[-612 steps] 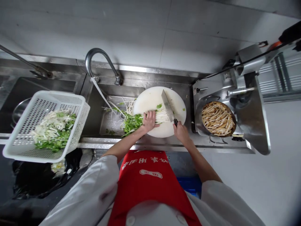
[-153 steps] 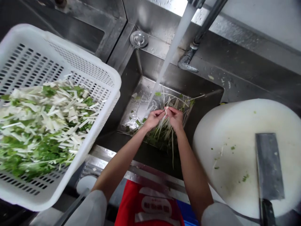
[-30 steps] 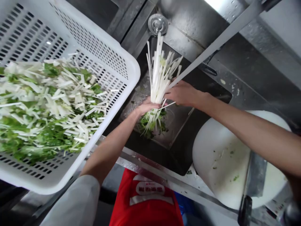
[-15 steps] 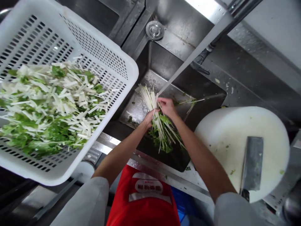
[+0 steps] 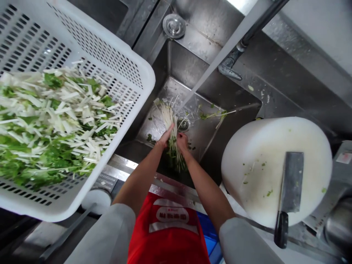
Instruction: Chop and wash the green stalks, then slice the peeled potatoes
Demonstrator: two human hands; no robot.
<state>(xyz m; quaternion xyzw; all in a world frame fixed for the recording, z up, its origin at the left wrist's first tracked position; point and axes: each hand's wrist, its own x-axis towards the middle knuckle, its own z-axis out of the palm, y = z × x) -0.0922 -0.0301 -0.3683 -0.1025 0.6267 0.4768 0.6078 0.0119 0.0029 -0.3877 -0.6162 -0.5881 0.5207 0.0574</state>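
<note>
My left hand (image 5: 165, 135) is closed around a bunch of thin-stalked celery (image 5: 171, 126), pale root ends pointing to the far side and green leaves hanging toward me. My right hand (image 5: 182, 142) presses against the other side of the bunch with its fingers curled in around the stalks. A stream of water (image 5: 205, 79) falls from above onto the pale ends. Both hands are inside a steel sink (image 5: 198, 135), whose drain (image 5: 183, 125) shows just beyond my right hand.
At left stands a white perforated basket (image 5: 110, 172) heaped with cut stalks and leaves (image 5: 63, 121). To the right, a cleaver (image 5: 293, 179) lies on a thick round chopping block (image 5: 255, 176). Loose sprigs (image 5: 217, 114) lie in the sink, below a tap lever (image 5: 231, 68).
My right hand has moved down and left, from the middle of the stalks toward the leaves. The leafy end has drawn together, and the drain has come into sight.
</note>
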